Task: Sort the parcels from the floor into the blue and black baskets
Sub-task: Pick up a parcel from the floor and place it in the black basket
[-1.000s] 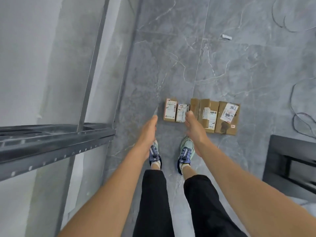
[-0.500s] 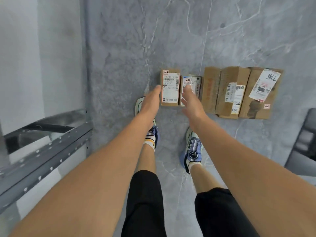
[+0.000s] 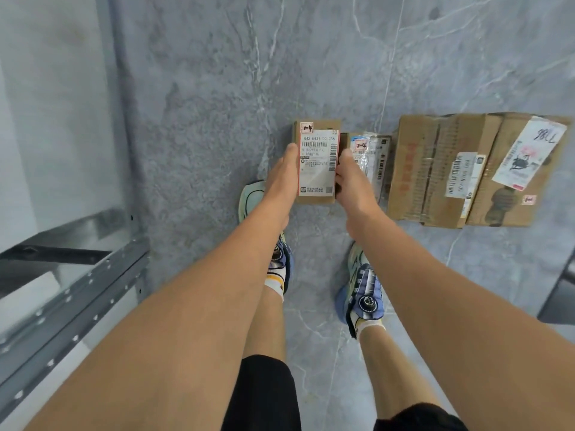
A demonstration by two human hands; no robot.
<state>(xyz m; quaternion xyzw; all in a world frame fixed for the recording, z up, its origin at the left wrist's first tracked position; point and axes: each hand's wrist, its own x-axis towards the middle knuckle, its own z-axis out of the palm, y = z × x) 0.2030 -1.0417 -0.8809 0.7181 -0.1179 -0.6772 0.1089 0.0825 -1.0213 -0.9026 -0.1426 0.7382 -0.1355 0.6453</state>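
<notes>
Hidden bits first: the left hand's [image 3: 281,178] fingertips are out of sight down the 9 o'clock side of the small box [image 3: 317,163]. The right hand's [image 3: 350,181] fingers go into the narrow gap at the box's 3 o'clock side, so we only see bent knuckles and a thumb at the label edge. The small box is clamped between both hands, the left pressing flat with fingers straight as far as we can see, the right curled round the edge. We cannot tell if the box is off the floor [image 3: 202,104] or resting on it. Its white barcode label faces up, with a small red-bordered tag at the 11 o'clock corner; the fine print is too blurred to read. Just beside it at 3 o'clock lies a wrapped parcel [image 3: 375,160], shiny film, partly covered by the right hand. Further toward 3 o'clock are a big box [image 3: 435,172] and a labelled box [image 3: 522,172], touching each other. The floor is grey marbled tile with pale veins and a thin joint running toward 12 o'clock. At 8 o'clock is a grey metal rack [image 3: 71,293] with punched holes, cut off by the frame, against a pale wall [image 3: 46,104]. At 4 o'clock a dark thing [image 3: 563,293] is cropped by the edge; we cannot tell what it is. At 6 o'clock we see our own shoes [image 3: 362,300].
</notes>
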